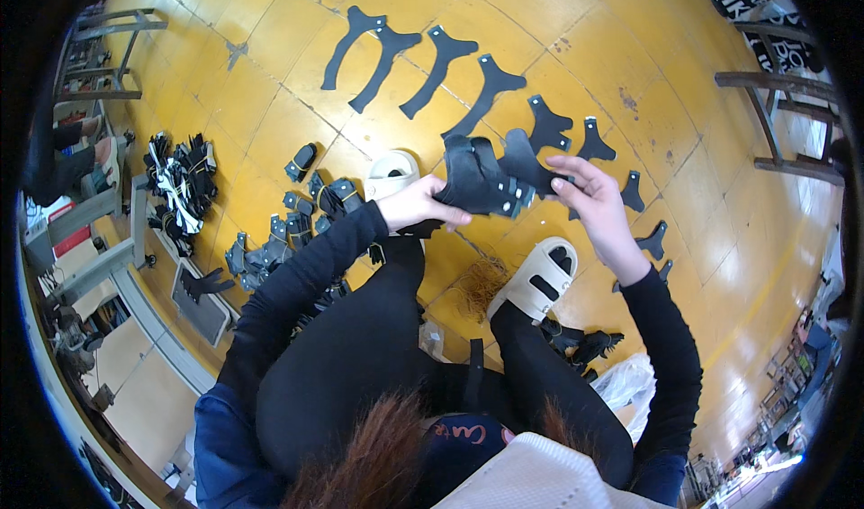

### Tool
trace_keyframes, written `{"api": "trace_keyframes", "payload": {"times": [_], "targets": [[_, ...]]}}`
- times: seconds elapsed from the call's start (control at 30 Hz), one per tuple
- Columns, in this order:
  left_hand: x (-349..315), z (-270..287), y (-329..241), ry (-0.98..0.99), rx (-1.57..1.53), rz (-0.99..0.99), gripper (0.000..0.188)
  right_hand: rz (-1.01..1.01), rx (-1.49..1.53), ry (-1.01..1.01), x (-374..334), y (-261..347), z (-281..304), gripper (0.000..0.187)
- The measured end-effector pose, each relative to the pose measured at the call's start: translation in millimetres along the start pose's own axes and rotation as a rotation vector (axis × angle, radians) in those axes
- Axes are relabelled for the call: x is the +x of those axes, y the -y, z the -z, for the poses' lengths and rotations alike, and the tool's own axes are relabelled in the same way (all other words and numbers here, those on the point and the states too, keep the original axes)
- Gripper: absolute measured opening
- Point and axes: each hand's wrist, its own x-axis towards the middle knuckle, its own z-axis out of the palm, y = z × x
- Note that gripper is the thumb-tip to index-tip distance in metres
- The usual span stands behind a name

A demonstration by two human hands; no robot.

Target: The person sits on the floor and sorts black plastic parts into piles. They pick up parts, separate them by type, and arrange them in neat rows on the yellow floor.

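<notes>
My left hand grips a fanned stack of black leather cut pieces held over my knees. My right hand pinches the right end of the same stack with fingers and thumb. Beyond the stack, several black curved pieces lie spread in a row on the yellow floor, with smaller black pieces closer to my hands. I sit with black-clad legs and white sandals, the second sandal partly hidden behind my left hand.
Piles of small black parts and a tied bundle lie on the floor at my left. A grey machine stand is at far left. Wooden stools stand at right. A clear plastic bag sits by my right leg.
</notes>
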Motion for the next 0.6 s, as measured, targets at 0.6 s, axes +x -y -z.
{"api": "trace_keyframes", "payload": {"times": [0.6], "targets": [[-1, 189, 9, -0.915, -0.156, -0.182, 0.023, -0.148, -0.087, 0.212, 53, -30, -36, 0.019]]}}
